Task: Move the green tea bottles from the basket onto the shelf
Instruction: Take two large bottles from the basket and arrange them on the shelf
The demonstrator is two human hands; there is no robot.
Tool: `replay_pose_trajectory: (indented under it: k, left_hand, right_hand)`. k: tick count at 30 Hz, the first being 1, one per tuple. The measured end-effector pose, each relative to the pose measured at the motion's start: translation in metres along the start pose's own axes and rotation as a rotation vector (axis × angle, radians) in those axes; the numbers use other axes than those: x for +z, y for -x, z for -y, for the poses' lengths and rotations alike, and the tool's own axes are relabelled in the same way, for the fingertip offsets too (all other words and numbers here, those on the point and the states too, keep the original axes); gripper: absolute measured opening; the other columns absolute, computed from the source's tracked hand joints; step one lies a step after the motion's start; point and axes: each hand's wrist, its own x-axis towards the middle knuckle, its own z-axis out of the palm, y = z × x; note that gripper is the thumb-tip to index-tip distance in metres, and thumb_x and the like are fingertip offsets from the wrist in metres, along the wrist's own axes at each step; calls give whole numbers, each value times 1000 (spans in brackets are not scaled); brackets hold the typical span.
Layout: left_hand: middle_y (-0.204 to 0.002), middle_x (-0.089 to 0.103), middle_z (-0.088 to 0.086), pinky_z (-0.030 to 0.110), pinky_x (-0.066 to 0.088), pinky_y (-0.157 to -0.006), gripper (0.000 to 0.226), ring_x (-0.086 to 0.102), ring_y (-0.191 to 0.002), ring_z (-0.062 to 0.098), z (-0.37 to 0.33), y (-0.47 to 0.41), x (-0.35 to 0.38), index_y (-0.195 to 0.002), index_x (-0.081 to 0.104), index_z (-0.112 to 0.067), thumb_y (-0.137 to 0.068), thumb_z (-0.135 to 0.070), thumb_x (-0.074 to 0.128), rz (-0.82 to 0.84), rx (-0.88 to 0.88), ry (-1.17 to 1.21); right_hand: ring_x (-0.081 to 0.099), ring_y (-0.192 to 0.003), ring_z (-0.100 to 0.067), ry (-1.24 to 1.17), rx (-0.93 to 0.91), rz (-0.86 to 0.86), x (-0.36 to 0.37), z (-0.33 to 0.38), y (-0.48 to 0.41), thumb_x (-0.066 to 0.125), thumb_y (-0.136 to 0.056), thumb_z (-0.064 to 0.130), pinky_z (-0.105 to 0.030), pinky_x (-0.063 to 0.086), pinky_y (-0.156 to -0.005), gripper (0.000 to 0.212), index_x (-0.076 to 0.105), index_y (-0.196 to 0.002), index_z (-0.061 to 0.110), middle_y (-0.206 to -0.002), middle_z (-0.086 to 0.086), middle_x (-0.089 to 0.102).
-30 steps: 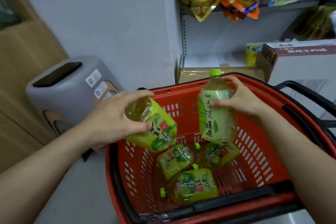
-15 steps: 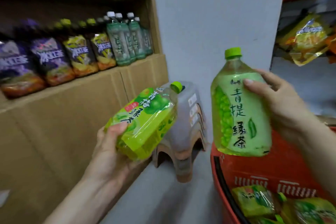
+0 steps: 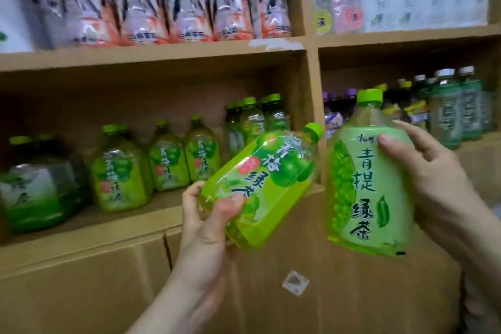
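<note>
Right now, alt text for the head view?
The left hand grips a tilted green tea bottle near its base and the right hand holds an upright green tea bottle, both in front of a brown shelf. Similar green-capped bottles stand in its lower left compartment.

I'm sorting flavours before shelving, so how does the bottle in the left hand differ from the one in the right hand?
The left-hand bottle is tilted, cap toward the upper right; the right-hand bottle is held upright. The left-hand bottle's label shows large round green fruit and a red patch; the right-hand bottle's shows small green grapes and a leaf. Both have green caps and yellow-green tea.
</note>
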Motion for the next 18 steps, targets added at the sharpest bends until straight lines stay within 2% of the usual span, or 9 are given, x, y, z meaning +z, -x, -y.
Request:
replay_pose_trajectory:
  k: [2, 6, 8, 10, 12, 15, 17, 18]
  left_hand:
    - [-92, 74, -6, 46, 48, -75, 73, 69, -81, 18, -20, -17, -29, -113, 47, -37, -46, -32, 77, -50, 63, -24]
    - [-83, 73, -7, 37, 50, -65, 60, 67, -74, 14, -45, -52, -75, -103, 47, -37, -53, -18, 76, -146, 142, -49]
    - [-77, 73, -9, 38, 49, -67, 59, 67, -70, 14, -51, -69, -92, -99, 47, -37, -55, -11, 75, -180, 160, -77]
    - [-78, 73, -3, 40, 48, -69, 62, 66, -72, 22, -50, -81, -108, -96, 47, -37, -56, -4, 80, -236, 167, -96]
    - [-83, 71, 5, 40, 48, -68, 54, 65, -72, 26, -45, -92, -120, -96, 48, -35, -66, -1, 76, -304, 180, -100]
    - [-71, 72, 0, 37, 49, -64, 54, 66, -61, 19, -38, -104, -132, -98, 47, -32, -67, -1, 77, -370, 206, -92]
    - [-69, 73, -4, 39, 48, -69, 53, 65, -66, 22, -36, -110, -137, -98, 47, -34, -67, -2, 77, -398, 197, -62]
    - [-74, 73, -3, 42, 47, -71, 54, 64, -72, 24, -36, -112, -140, -97, 47, -36, -66, -4, 78, -413, 192, -48]
  right_hand:
    - [71, -67, -9, -52, 5, 57, 47, -12, -12, 71, -63, 31, -26, 60, -60, 58, 60, -119, 25, -79, 6, 76]
    - [71, -70, -9, -92, 2, 114, 123, -36, -35, 75, -59, 32, -24, 57, -58, 55, 61, -112, 27, -89, 0, 74]
    - [72, -77, -13, -60, -16, 152, 150, -46, -44, 77, -57, 33, -28, 58, -65, 50, 61, -105, 30, -97, -5, 72]
    - [71, -90, -22, -8, -29, 184, 172, -58, -53, 80, -56, 36, -38, 59, -78, 53, 62, -105, 31, -107, -9, 70]
    - [69, -99, -27, 57, -35, 204, 187, -70, -63, 86, -52, 45, -45, 57, -86, 62, 62, -108, 36, -116, -9, 67]
    - [65, -108, -28, 146, -34, 264, 201, -92, -76, 83, -41, 67, -50, 54, -91, 72, 59, -106, 51, -125, -6, 62]
    - [59, -116, -27, 184, -36, 327, 204, -103, -78, 80, -40, 73, -51, 51, -96, 75, 54, -109, 56, -132, -3, 57]
    - [57, -118, -26, 214, -35, 360, 205, -106, -78, 78, -42, 74, -50, 50, -97, 78, 51, -114, 57, -135, -1, 53]
